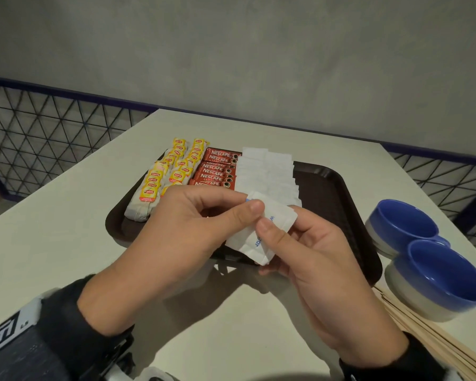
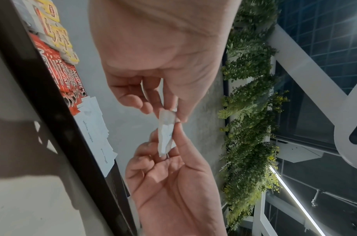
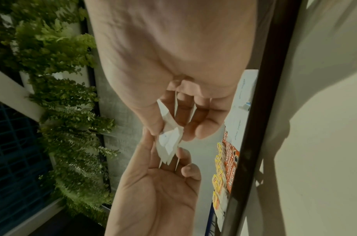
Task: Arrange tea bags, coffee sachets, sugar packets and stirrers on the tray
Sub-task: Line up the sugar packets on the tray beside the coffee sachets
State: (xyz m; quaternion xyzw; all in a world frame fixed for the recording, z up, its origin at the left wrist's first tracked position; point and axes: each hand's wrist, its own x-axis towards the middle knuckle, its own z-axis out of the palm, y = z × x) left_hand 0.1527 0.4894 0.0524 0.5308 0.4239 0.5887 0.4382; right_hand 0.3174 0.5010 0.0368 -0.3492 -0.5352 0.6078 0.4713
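Observation:
A dark brown tray point(image 1: 322, 193) holds two rows of yellow tea bags point(image 1: 173, 171) at its left. Red coffee sachets point(image 1: 217, 171) lie beside them, and overlapping white sugar packets point(image 1: 267, 171) lie to their right. Above the tray's near edge both hands hold a small bunch of white sugar packets point(image 1: 279, 213). My left hand point(image 1: 248, 210) pinches its upper left part with thumb and fingers. My right hand point(image 1: 272, 232) grips it from the right, thumb on top. The wrist views show the same pinch on the bunch point(image 2: 165, 135) point(image 3: 169, 142). Wooden stirrers point(image 1: 437, 345) lie on the table at the lower right.
Two blue bowls point(image 1: 404, 224) point(image 1: 445, 273) stand on the white table right of the tray, next to the stirrers. The right half of the tray is bare. A wire-mesh railing point(image 1: 52, 138) runs behind the table's left and right edges.

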